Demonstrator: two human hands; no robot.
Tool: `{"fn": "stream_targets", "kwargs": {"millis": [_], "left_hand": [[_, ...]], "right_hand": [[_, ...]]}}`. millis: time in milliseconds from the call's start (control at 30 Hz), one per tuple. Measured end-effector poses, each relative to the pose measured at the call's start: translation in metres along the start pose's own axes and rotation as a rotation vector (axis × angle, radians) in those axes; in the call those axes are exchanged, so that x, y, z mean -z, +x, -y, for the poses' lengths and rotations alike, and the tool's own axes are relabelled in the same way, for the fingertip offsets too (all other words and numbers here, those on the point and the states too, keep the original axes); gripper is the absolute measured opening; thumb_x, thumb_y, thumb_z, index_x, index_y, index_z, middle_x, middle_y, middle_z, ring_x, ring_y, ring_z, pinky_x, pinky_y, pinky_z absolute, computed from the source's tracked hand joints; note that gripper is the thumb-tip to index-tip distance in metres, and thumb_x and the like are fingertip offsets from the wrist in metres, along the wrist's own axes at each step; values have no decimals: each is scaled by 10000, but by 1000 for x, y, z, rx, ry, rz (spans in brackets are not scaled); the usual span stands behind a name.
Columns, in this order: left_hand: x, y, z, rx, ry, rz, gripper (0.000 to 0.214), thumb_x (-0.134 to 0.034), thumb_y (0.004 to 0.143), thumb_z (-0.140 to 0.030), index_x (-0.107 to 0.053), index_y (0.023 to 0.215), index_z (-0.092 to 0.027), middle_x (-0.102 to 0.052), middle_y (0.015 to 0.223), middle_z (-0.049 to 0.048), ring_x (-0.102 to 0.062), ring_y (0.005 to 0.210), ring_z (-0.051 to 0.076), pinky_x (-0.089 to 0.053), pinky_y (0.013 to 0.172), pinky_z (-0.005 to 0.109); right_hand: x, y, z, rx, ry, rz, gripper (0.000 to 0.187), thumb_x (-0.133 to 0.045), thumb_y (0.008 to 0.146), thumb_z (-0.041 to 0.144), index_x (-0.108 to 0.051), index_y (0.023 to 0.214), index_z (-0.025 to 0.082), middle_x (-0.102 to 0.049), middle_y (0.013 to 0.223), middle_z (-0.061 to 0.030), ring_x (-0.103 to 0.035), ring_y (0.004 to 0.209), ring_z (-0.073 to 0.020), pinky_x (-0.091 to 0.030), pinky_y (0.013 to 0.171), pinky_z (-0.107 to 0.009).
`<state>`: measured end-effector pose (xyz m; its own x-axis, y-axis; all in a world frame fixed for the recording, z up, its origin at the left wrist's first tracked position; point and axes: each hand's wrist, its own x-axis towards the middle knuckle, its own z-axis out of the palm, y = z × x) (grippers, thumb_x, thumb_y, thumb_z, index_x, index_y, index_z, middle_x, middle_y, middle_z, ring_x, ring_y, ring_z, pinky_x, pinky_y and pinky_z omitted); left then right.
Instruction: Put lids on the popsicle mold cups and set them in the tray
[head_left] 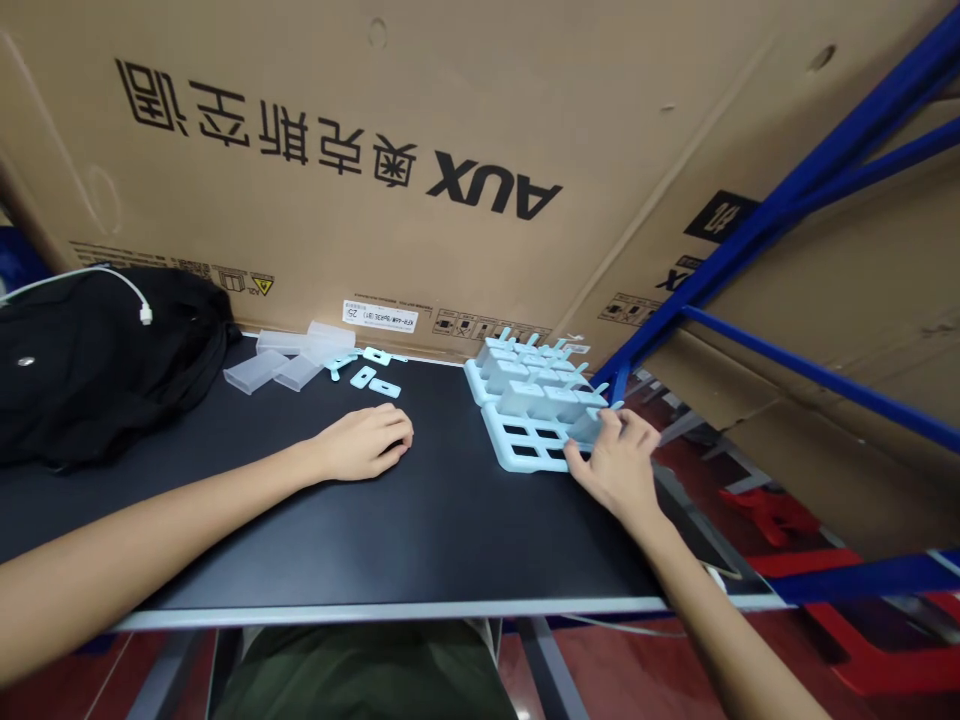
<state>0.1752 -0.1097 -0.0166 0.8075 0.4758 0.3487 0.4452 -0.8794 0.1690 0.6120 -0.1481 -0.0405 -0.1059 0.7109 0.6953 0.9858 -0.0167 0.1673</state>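
Two light blue ice pop mold trays (517,462) stand on the right of the black table, one behind the other. Ice pop molds with stick handles (523,398) sit upright in the back tray and in part of the front one, whose nearest openings are bare. At the front tray's right corner, my right hand (619,465) has its thumb and fingers around an ice pop mold (587,422), partly hidden by the fingers. My left hand (366,443) rests on the table with fingers loosely curled, nothing visible in it. Beyond it lie light blue stick lids (385,387).
Clear plastic sleeves (255,373) are piled at the back left, beside a black bag (97,360) with a white cable (145,312). A large cardboard box (337,230) walls off the back. A blue metal frame (720,265) borders the right side.
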Motion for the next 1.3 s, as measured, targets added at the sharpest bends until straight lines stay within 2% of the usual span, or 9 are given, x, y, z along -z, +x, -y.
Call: {"fn": "stream_targets", "kwargs": {"millis": [100,200,367,500,633,767,867,1033,1300], "left_hand": [[1,0,-4,89,109,-15,141,-533,1015,-258,-654,993,-188,-694,1115,82,-643,1069,248,-526,995,423],[3,0,-4,287,324,-126,230,-546,1007,-336,-682,1056,-158,-664,1262,168,-568,1287,364,-356,1178,647],[11,-8,7,669,521,-153,344,-559,976,-373,-690,1217,-166,-518,1522,235,-265,1509,575,-121,1063,934],[16,-13,14,774,555,-52,382,-508,1003,-417,-707,1202,-159,-626,1382,238,-384,1435,574,-140,1077,908],[18,-9,10,756,595,-2,373,-448,1035,-388,-687,1213,-164,-661,1288,217,-548,1262,464,-277,1080,831],[22,-5,7,724,605,67,365,-400,1058,-373,-669,1186,-162,-624,1310,207,-513,1245,400,-554,917,562],[24,-3,8,699,580,64,349,-393,1056,-355,-650,1200,-166,-585,1342,206,-472,1240,393,-604,744,413],[22,-4,12,596,515,34,252,-442,1025,-299,-628,1151,-184,-609,1235,187,-490,1142,364,-580,623,339],[24,-3,22,355,522,-58,165,-518,942,-283,-630,984,-170,-650,1074,158,-560,1070,345,-502,952,529]], "right_hand": [[-2,-3,-1,5,-14,2,647,-507,935,485,-473,1363,1,-418,1314,-301,-371,1267,-440,-365,1062,-611],[-1,-5,-3,-2,9,28,686,-495,942,530,-462,1387,9,-426,1337,-304,-384,1284,-448,-367,1056,-623],[13,0,14,-215,42,-11,720,-427,974,649,-487,1402,73,-460,1387,-314,-409,1306,-498,-384,986,-716],[32,14,82,0,166,-101,624,-492,985,594,-539,1356,94,-473,1432,-318,-402,1389,-492,-328,1073,-716],[29,44,174,420,408,105,605,-504,1007,559,-528,1440,137,-470,1546,-262,-336,1515,-416,-259,1204,-650],[1,76,227,455,590,368,707,-423,1045,551,-405,1592,103,-344,1689,-231,-265,1593,-365,-289,1261,-584],[-10,74,229,439,683,462,587,-412,1061,454,-506,1540,128,-472,1627,-199,-406,1537,-331,-352,1252,-554],[9,41,194,513,859,325,307,-506,1030,286,-691,1254,185,-689,1393,-159,-610,1337,-304,-510,1116,-538],[27,42,186,521,994,380,83,-566,979,196,-640,956,227,-734,1134,-98,-643,1016,-245,-532,897,-443]]}}
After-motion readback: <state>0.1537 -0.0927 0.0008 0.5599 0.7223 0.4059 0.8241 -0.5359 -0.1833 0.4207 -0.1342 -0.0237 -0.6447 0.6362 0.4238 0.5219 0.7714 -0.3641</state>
